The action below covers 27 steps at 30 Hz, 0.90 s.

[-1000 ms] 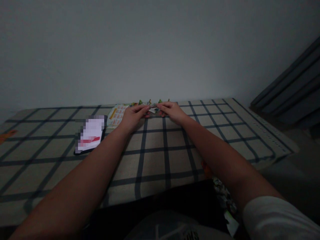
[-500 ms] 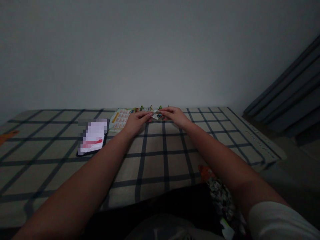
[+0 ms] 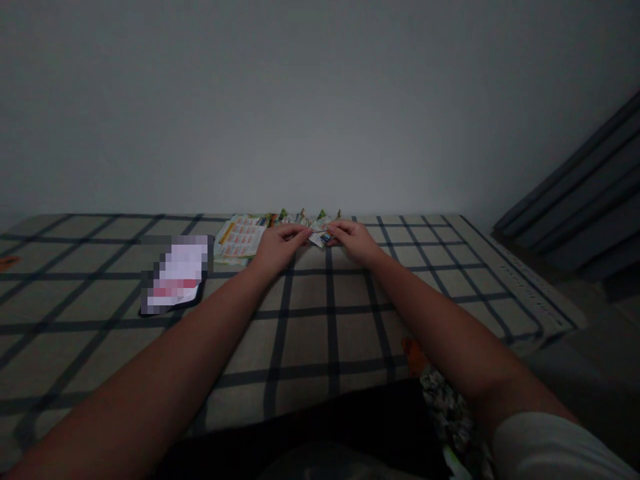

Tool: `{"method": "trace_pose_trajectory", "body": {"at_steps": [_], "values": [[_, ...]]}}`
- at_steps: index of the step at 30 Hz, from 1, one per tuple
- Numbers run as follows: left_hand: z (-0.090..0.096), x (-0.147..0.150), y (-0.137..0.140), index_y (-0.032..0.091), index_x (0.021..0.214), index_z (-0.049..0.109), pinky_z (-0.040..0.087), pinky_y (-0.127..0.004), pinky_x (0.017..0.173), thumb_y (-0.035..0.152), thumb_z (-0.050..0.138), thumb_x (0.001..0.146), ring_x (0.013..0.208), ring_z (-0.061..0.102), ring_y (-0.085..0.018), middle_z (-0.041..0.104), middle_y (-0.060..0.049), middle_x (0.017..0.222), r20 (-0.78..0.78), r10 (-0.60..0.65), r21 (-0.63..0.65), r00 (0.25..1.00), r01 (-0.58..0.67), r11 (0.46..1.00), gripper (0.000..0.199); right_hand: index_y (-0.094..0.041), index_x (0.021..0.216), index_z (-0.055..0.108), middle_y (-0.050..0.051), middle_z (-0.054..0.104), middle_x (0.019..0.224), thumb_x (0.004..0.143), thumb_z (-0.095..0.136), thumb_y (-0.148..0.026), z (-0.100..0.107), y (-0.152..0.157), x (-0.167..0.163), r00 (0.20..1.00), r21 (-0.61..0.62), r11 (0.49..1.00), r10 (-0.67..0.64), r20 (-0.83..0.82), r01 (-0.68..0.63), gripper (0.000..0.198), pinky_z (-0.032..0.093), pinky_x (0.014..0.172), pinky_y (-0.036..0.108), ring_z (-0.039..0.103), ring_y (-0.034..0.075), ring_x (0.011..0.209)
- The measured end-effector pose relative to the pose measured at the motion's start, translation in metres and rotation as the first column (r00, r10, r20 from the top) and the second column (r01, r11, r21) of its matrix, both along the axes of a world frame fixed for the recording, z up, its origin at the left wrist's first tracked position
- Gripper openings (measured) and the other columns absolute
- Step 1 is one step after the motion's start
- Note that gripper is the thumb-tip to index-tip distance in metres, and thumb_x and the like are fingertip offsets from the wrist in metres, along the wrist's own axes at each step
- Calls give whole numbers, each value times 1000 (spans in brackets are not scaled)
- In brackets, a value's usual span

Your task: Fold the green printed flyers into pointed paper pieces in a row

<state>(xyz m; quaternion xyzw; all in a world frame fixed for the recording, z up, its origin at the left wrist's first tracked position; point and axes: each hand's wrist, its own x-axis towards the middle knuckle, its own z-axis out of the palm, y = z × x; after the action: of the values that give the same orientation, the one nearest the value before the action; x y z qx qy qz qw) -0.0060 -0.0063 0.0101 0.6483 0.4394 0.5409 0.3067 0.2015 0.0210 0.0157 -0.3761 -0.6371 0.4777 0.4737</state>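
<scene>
Between my two hands, near the far edge of the checked cloth, is a small folded piece of printed paper [image 3: 319,235]. My left hand [image 3: 283,245] pinches its left side between thumb and fingers. On the opposite side, my right hand [image 3: 353,240] is closed on the paper's right edge. Just behind stand several small pointed folded paper pieces [image 3: 302,217], partly hidden by my hands. A flat printed sheet [image 3: 242,237] lies to the left of my left hand.
A phone [image 3: 181,272] with a lit, blurred screen rests left of my left forearm. Beneath my right forearm sit an orange item [image 3: 414,355] and a crumpled patterned bundle [image 3: 447,407]. A plain wall [image 3: 320,107] rises behind, and a dark pleated curtain [image 3: 580,180] hangs at right.
The folded paper has shifted slightly right and shows more of its face. Both hands still grip it, and the whole view has turned a little.
</scene>
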Motion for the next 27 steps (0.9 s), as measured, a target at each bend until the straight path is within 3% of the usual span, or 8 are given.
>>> {"method": "trace_pose_trajectory", "body": {"at_steps": [8, 11, 17, 23, 27], "values": [[-10, 4, 6, 18, 125, 74, 56, -44, 99, 43, 89, 69, 103, 72, -25, 77, -11, 113, 196, -114, -104, 974, 137, 985, 63, -18, 85, 75, 6, 74, 94, 86, 75, -41, 2, -6, 3, 990, 114, 989, 75, 121, -88, 23, 59, 74, 27, 67, 16, 83], [-11, 4, 7, 17, 125, 74, 55, -46, 102, 39, 89, 70, 103, 72, -24, 76, -11, 111, 187, -104, -106, 977, 125, 987, 61, -17, 84, 73, 7, 73, 94, 86, 74, -39, -1, -7, 0, 985, 134, 986, 83, 148, -103, 22, 59, 73, 27, 67, 17, 86], [-7, 8, 5, 16, 125, 74, 56, -44, 101, 35, 83, 76, 104, 73, -25, 79, -11, 111, 152, -106, -65, 983, 117, 991, 53, -22, 122, 68, 6, 74, 101, 88, 74, -37, -10, -2, -4, 994, 123, 989, 67, 82, -77, 38, 59, 70, 26, 70, 16, 88], [-2, 8, 2, 15, 114, 78, 56, -42, 100, 33, 81, 78, 102, 74, -25, 80, -11, 109, 60, -70, -88, 996, 75, 993, 41, -16, 110, 76, 10, 76, 109, 91, 69, -39, -13, 3, 1, 972, 203, 976, 34, 230, -82, 31, 59, 78, 29, 70, 18, 94], [-2, 8, 1, 15, 104, 80, 57, -40, 97, 36, 84, 75, 98, 74, -25, 81, -10, 103, 86, -51, -115, 995, 60, 992, 36, -16, 107, 78, 8, 77, 102, 92, 69, -39, -13, 5, 2, 969, 204, 976, 22, 248, -74, 29, 58, 72, 28, 69, 17, 84]]}}
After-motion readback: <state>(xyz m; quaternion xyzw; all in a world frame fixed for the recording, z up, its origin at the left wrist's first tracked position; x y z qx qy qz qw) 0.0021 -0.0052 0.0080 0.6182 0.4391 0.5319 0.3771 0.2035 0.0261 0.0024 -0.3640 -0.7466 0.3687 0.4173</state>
